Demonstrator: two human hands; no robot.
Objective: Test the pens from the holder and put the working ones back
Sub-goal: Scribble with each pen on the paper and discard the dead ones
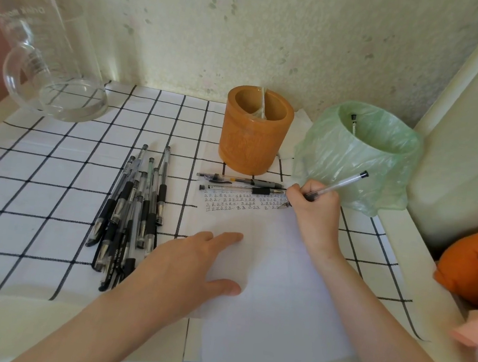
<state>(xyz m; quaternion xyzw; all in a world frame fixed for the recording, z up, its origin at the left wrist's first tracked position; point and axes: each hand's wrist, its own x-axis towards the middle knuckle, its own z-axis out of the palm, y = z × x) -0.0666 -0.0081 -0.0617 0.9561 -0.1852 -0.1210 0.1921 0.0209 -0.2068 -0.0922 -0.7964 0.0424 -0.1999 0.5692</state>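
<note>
Rows of test marks (238, 203) fill the top of the paper (265, 308). The orange holder (254, 141), at twelve o'clock from them, shows no pens yet, and a pile of pens (133, 210) waits at nine o'clock, so I think lots is left. The right hand (316, 210) pinches a pen (340, 182) in its fingers (297, 191), tip on the paper. The left hand (189, 267) lies flat, fingers spread, pressing the paper.

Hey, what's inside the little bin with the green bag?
One pen stands against the inner wall of the bin, black end up. The bin's bottom is hidden by its near wall, so more pens there cannot be ruled out.
</note>
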